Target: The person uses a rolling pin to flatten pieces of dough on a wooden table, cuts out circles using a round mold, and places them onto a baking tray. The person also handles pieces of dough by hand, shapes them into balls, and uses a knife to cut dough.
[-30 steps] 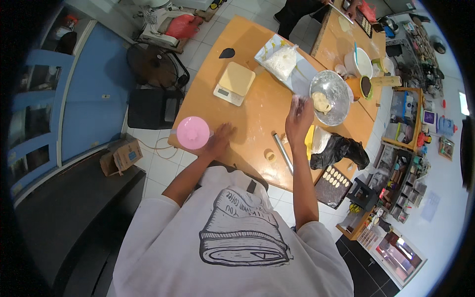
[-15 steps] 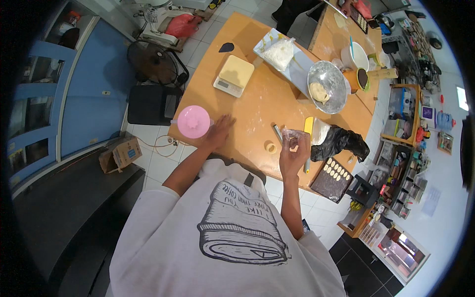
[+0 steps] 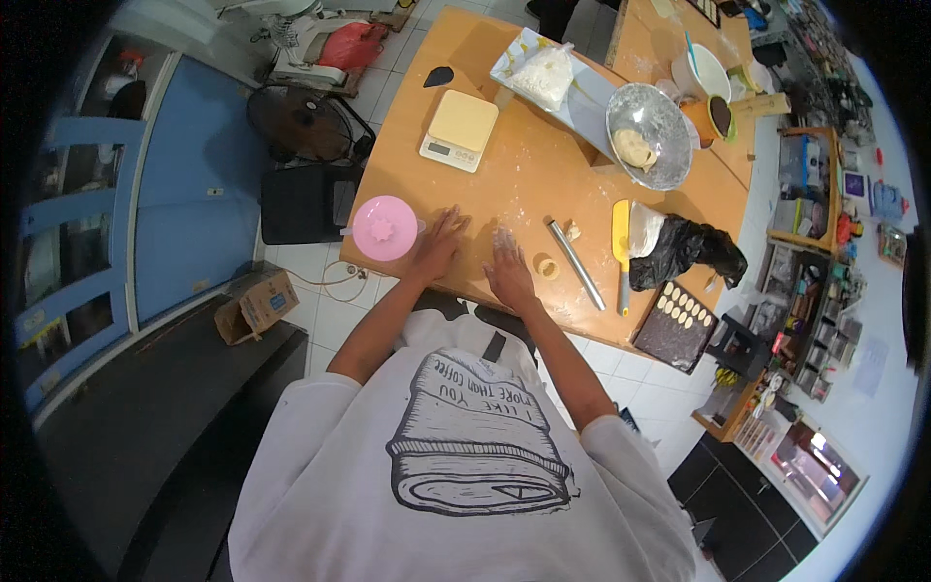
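Observation:
My left hand (image 3: 438, 247) lies on the wooden table (image 3: 524, 184), fingers stretched out, just right of a pink lidded container (image 3: 384, 228). My right hand (image 3: 509, 267) rests flat nearby, its fingertips white with flour, holding nothing. To its right are a ring-shaped piece (image 3: 547, 268), a metal rod (image 3: 576, 264) and a yellow spatula (image 3: 621, 252). Further back are a digital scale (image 3: 460, 128) and a metal bowl (image 3: 664, 126) with pale dough (image 3: 635, 145) inside.
A bag of white powder (image 3: 543, 76) sits on a printed board at the back. Black plastic (image 3: 684, 252) and a dark tray (image 3: 674, 325) of small pale pieces lie at the right. A fan (image 3: 296, 126) and cardboard box (image 3: 252, 306) stand leftward.
My right hand has come down from beside the bowl, leftward onto the table, its curled fingers now spread. My left hand stays beside the pink container. The view has shifted slightly.

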Demonstrator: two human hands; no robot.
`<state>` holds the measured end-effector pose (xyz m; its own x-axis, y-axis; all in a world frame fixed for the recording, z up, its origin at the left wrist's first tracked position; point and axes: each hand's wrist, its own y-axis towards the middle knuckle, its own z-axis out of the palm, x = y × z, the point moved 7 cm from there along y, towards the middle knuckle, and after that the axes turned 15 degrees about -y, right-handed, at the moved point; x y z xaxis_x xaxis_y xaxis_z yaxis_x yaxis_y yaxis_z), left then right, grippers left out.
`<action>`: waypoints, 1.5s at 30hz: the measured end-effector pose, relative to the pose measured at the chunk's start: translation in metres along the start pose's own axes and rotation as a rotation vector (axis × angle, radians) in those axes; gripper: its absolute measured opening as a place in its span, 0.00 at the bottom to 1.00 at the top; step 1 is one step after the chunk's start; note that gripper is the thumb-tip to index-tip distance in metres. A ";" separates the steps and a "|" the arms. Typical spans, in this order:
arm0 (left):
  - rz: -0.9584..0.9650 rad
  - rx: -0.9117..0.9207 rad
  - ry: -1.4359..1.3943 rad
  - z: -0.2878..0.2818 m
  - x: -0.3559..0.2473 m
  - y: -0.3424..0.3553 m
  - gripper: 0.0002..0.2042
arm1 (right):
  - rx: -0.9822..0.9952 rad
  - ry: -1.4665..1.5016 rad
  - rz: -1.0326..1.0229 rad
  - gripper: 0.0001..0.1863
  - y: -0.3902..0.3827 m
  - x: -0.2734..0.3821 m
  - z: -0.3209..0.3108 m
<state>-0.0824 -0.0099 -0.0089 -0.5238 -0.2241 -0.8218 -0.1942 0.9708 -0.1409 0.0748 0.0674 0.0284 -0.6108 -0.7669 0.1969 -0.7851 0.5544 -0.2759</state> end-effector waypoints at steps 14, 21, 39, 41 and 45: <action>0.008 0.060 -0.033 -0.001 0.004 -0.013 0.41 | -0.023 -0.095 0.047 0.40 0.023 0.023 0.041; 0.018 0.050 -0.062 -0.006 -0.003 -0.011 0.42 | -0.129 -0.180 0.290 0.40 0.038 -0.026 0.018; -0.037 0.152 0.040 -0.007 -0.009 -0.006 0.42 | -0.038 -0.126 0.092 0.40 0.043 -0.008 0.014; -0.034 0.164 0.016 -0.008 -0.011 -0.004 0.41 | -0.063 -0.142 -0.043 0.39 0.024 0.008 0.009; 0.040 0.208 -0.023 -0.014 -0.020 0.001 0.40 | 0.005 -0.124 0.101 0.37 -0.001 0.005 0.010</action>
<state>-0.0833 -0.0054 0.0154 -0.5078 -0.1851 -0.8414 0.0035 0.9762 -0.2169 0.0738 0.0596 0.0201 -0.6692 -0.7414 0.0503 -0.7196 0.6296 -0.2929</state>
